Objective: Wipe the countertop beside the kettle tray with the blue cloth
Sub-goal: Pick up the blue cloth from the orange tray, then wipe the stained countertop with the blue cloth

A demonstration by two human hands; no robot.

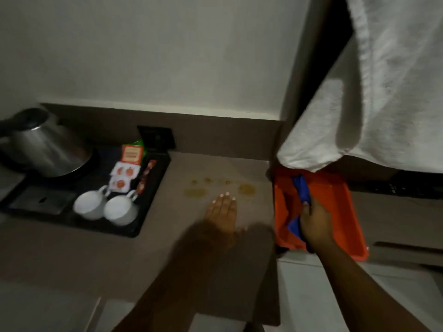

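The blue cloth [300, 188] lies in an orange tub [345, 212] just past the right end of the brown countertop [96, 255]. My right hand [315, 220] is inside the tub, its fingers closed on the cloth. My left hand [224, 213] rests flat on the countertop with fingers apart, just below several yellowish stains [246, 189]. The black kettle tray [153, 197] sits to the left, carrying a steel kettle [45, 149], two white cups [105, 208] and sachets [125, 173].
A white towel [383, 80] hangs down at the upper right, over the tub. A dark socket plate [155, 136] sits on the back wall behind the tray. The countertop ends at a side panel beside the tub.
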